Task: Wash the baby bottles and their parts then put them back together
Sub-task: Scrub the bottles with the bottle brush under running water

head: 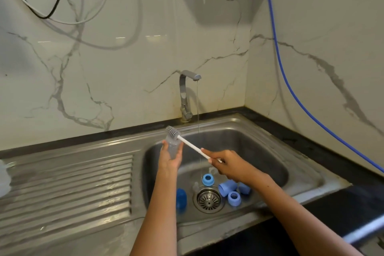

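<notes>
A steel sink [259, 145] with a ribbed draining board [68, 187] on its left is set into a dark table [342, 212] in a corner of white, grey-veined marble walls [124, 72]. A bent metal tap [186, 93] stands at the back rim and lets a thin thread of water [198, 110] fall into the basin. Black and white cables [62, 6] loop across the wall at upper left, and a blue hose [291, 89] runs down the right-hand wall. Over the basin, the left hand [171, 156] grips a clear plastic bottle [172, 147], held upright with its mouth up. The right hand [226, 164] has its fingers curled round the thin white handle of a bottle brush [191, 145], whose grey bristled head sits at the bottle's mouth; the handle slants across the space between the two hands, just left of the falling water. On the sink floor, around the round perforated drain [208, 199], lie the other parts: a light blue ring [208, 180] behind the drain, a light blue cap [227, 188] on its side and a second ring [234, 198] to the right, and a darker blue rounded cap [181, 197] to the left, partly hidden by the left forearm. Another light blue piece [244, 188] is half covered by the right forearm. A pale blurred object [4, 178] shows at the far left edge.
</notes>
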